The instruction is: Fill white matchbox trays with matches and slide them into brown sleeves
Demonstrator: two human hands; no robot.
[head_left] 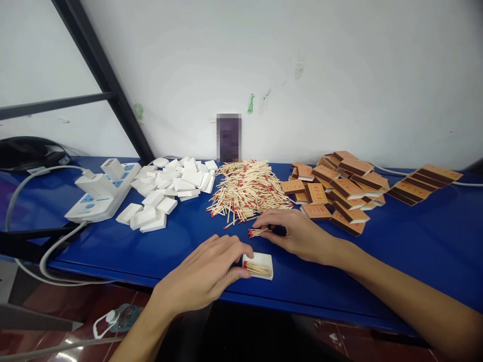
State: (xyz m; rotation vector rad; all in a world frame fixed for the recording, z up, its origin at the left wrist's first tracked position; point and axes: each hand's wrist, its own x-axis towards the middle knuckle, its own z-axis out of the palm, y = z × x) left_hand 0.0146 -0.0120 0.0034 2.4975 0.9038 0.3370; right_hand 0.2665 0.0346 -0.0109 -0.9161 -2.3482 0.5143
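Note:
My left hand (pixel 206 274) rests on the blue table near its front edge, fingers pinching the left end of a small white matchbox tray (pixel 261 259) that holds a few red-tipped matches. My right hand (pixel 292 231) lies just beyond it, fingers closed on a small bundle of matches (pixel 257 232) at the near edge of the big loose match pile (pixel 247 188).
A heap of white inner trays (pixel 169 188) lies at the left beside a white power strip (pixel 101 193) with cables. Orange matchbox sleeves (pixel 339 188) are piled at the right, a further row (pixel 424 183) beyond. The white wall stands behind the blue table (pixel 113 246).

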